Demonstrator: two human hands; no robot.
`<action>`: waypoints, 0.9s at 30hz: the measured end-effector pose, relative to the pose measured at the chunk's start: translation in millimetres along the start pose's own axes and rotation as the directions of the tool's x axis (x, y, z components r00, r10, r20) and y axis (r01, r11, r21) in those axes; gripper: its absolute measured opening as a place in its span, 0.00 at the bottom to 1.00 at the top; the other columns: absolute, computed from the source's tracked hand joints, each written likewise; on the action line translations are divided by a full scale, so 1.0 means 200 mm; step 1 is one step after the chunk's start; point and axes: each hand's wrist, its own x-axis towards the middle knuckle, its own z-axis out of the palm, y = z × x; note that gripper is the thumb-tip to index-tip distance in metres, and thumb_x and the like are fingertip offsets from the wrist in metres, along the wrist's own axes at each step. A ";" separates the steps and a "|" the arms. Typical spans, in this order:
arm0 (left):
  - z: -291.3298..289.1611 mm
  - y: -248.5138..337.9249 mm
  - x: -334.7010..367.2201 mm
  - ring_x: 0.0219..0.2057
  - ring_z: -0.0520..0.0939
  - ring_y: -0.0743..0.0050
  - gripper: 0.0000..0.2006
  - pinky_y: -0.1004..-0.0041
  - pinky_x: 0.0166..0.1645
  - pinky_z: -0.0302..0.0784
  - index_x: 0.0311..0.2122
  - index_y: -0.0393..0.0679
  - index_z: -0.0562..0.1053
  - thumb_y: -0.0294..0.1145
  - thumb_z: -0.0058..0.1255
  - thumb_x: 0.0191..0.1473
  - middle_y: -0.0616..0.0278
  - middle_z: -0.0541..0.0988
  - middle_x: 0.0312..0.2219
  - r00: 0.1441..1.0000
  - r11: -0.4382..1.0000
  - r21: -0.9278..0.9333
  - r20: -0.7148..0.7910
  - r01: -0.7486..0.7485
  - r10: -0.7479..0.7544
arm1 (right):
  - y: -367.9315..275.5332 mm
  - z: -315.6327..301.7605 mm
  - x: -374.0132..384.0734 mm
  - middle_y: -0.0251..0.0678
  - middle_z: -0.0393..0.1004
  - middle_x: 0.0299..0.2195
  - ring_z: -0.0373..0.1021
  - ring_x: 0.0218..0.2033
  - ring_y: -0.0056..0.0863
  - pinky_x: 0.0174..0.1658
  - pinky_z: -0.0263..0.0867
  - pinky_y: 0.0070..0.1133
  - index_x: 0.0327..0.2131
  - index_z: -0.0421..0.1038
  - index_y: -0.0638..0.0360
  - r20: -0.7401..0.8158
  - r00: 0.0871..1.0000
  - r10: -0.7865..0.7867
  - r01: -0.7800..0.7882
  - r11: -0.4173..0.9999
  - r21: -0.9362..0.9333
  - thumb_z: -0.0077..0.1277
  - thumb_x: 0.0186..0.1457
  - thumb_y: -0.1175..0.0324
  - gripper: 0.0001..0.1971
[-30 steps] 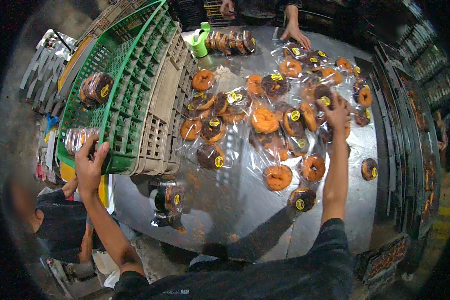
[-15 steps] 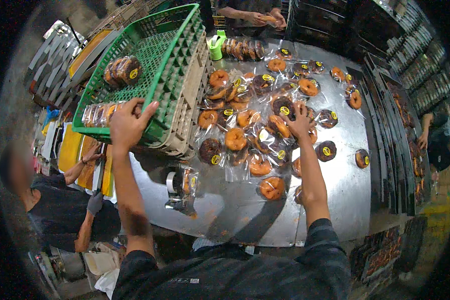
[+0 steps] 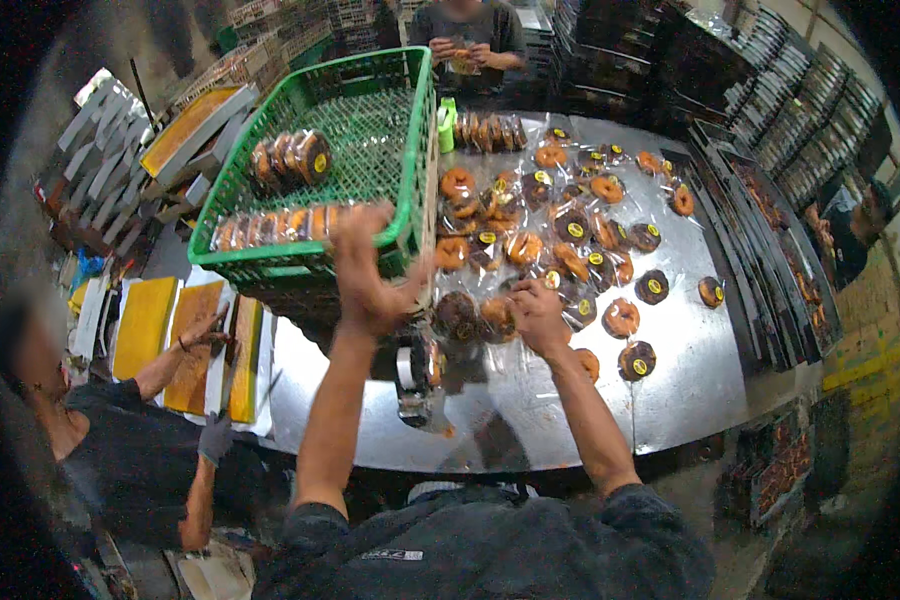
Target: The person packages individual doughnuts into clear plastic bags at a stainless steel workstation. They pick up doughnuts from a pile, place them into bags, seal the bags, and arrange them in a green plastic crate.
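My left hand [image 3: 368, 275], smeared by motion, is raised with thumb and fingers apart at the near right corner of a green plastic crate [image 3: 417, 165]. It holds nothing that I can see. Inside the crate lie a long row of bagged doughnuts [image 3: 285, 226] and a shorter group of dark ones [image 3: 290, 160]. My right hand [image 3: 540, 315] is closed, its fingers pinched at the clear wrapping beside a bagged doughnut [image 3: 497, 317]; the fingertips are partly hidden. Many doughnuts, plain and chocolate, in clear bags with yellow stickers spread over the metal table [image 3: 690, 400].
A tape dispenser [image 3: 417, 380] stands left of the doughnuts, and a light green one [image 3: 447, 125] is at the back. Dark trays [image 3: 740, 240] line the right edge. At left, a co-worker's gloved hand [image 3: 215, 437] is beside yellow slabs [image 3: 145, 325]. Another person stands across the table.
My right hand has come nearer and left from the middle doughnuts, its fingers now closed. My left hand has moved right across the crate's near rim. The whole view has shifted.
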 end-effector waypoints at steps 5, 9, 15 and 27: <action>-0.04 0.32 -0.64 0.63 0.60 0.44 0.59 0.52 0.66 0.52 0.65 0.41 0.57 0.63 0.71 0.31 0.46 0.60 0.62 0.830 0.830 -0.470 0.558 0.301 0.015 | -0.48 -0.39 0.02 0.33 0.75 0.25 0.72 0.29 0.22 0.33 0.67 0.22 0.30 0.76 0.62 0.361 0.931 0.052 -0.178 0.929 0.325 0.60 0.54 0.68 0.07; -0.09 0.42 -0.88 0.55 0.73 0.65 0.40 0.63 0.60 0.67 0.60 0.40 0.64 0.43 0.70 0.43 0.55 0.73 0.53 0.309 0.152 -0.290 0.943 0.945 -0.121 | -0.61 -0.34 -0.17 0.35 0.76 0.36 0.72 0.36 0.23 0.38 0.68 0.22 0.41 0.75 0.64 0.510 0.826 0.240 -0.560 0.453 0.694 0.54 0.59 0.59 0.16; -0.13 0.36 -0.97 0.45 0.79 0.77 0.25 0.74 0.52 0.75 0.54 0.39 0.69 0.31 0.64 0.52 0.65 0.79 0.44 0.331 -0.245 -0.357 0.933 0.901 -0.141 | -0.76 -0.22 -0.51 0.35 0.74 0.34 0.69 0.34 0.24 0.38 0.64 0.19 0.42 0.77 0.64 0.225 0.908 0.353 -0.418 0.791 0.446 0.56 0.57 0.66 0.13; -0.05 0.43 -0.63 0.39 0.82 0.75 0.15 0.73 0.46 0.78 0.46 0.36 0.75 0.37 0.44 0.66 0.58 0.82 0.40 0.192 -0.420 -0.368 0.894 0.829 -0.405 | -0.76 -0.20 -0.37 0.40 0.72 0.30 0.71 0.30 0.33 0.36 0.67 0.26 0.34 0.73 0.65 -0.093 0.810 0.580 -0.477 0.742 0.470 0.55 0.58 0.71 0.06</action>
